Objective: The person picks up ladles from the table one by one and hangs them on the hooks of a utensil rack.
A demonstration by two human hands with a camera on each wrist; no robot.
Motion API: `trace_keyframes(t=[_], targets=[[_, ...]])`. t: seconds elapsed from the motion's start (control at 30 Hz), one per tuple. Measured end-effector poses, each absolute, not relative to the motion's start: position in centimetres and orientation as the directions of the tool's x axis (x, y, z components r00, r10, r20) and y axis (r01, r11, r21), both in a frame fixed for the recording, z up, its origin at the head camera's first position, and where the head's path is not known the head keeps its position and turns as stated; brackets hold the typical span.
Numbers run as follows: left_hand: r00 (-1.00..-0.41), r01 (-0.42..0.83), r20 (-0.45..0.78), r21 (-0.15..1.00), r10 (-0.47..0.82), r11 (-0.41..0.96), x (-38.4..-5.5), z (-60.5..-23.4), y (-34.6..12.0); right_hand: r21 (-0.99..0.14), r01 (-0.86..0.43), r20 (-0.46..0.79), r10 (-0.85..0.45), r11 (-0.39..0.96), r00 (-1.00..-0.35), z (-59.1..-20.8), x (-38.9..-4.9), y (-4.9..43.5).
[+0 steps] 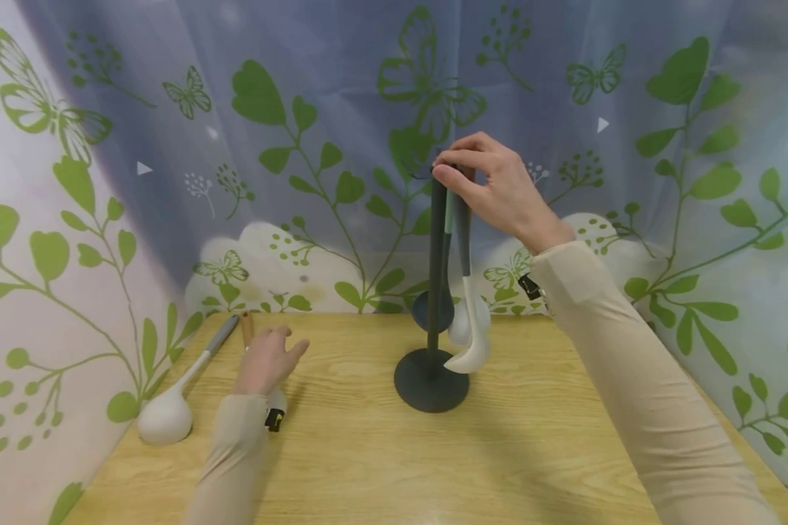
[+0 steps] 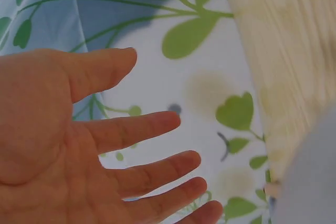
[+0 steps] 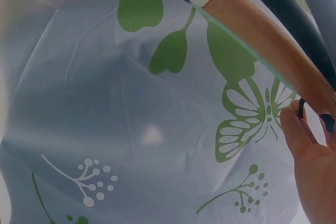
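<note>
In the head view my right hand point(image 1: 499, 186) grips the top of a dark utensil stand point(image 1: 435, 292), fingers curled over it by the hooks. A white ladle with a grey handle point(image 1: 473, 339), a dark ladle point(image 1: 427, 312) and a white round-headed utensil point(image 1: 460, 324) hang from it. Beside those fingers in the right wrist view is a wooden handle point(image 3: 268, 40). My left hand point(image 1: 268, 359), fingers spread and holding nothing, is over the table's left side. Partly behind it lies a wooden-handled utensil point(image 1: 246, 326); left of that lies a white ladle with a grey handle point(image 1: 164, 417).
The wooden-topped table point(image 1: 368, 467) carries the stand's round base point(image 1: 410, 386) near its middle. A curtain with leaf and butterfly prints point(image 1: 341, 248) hangs behind the table and along its sides.
</note>
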State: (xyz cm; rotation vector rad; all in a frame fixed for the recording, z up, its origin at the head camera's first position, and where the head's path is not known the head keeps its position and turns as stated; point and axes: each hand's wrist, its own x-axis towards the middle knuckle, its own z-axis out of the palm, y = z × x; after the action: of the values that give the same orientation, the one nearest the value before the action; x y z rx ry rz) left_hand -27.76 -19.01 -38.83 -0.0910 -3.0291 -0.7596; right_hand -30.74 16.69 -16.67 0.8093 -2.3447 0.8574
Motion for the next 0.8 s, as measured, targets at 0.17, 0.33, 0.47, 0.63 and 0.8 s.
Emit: trace_keyframes(t=[0.17,0.33,0.47,0.63,0.8], targets=[[-0.999,0.018,-0.026,0.421,0.032,0.907,-27.3,-39.1,-20.1,-0.401,-0.679,0.629,-0.354,0.615,-0.692,-16.4,-30.6,16.9],[-0.994,-0.01,-0.108,0.37,0.033,0.929,-26.9,-39.4,-20.8,-0.414,-0.678,0.626,-0.351,0.608,-0.697,-16.4,-30.6,16.9],[-0.981,-0.012,-0.183,0.359,0.058,0.933,-26.8,-40.0,-21.3,-0.414,-0.678,0.624,-0.352,0.608,-0.697,-16.5,-30.6,16.8],[-0.96,-0.066,-0.274,0.402,0.051,0.913,-26.8,-40.8,-21.7,-0.41,-0.679,0.624,-0.356,0.609,-0.696,-16.7,-30.7,16.7],[-0.959,-0.071,-0.278,0.416,0.053,0.907,-27.1,-41.2,-22.0,-0.398,-0.688,0.635,-0.359,0.607,-0.684,-16.6,-30.8,16.8]])
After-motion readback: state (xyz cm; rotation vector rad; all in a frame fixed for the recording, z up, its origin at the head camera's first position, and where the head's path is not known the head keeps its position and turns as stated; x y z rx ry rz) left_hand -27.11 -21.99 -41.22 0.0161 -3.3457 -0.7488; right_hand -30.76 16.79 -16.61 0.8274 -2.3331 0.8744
